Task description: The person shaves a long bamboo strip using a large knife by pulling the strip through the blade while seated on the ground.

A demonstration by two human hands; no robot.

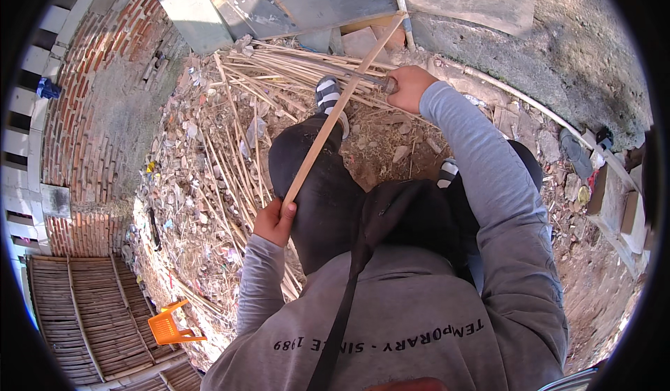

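The cane (335,115) runs slantwise over my knee, my left hand (274,221) clamped on its near end. My right hand (407,88) grips a knife (370,79) against it above the cane pile (279,70). A slip could cut my leg.

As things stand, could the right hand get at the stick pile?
Probably yes: the right hand grips a tool right over the stick pile, nothing between them. It would have to let go of the tool first.

Grey sleeves (488,181), black trousers (314,195), black-and-white striped shoe (326,96), pale tan stick (335,115), orange plastic chair (171,327), red brick wall (77,112).
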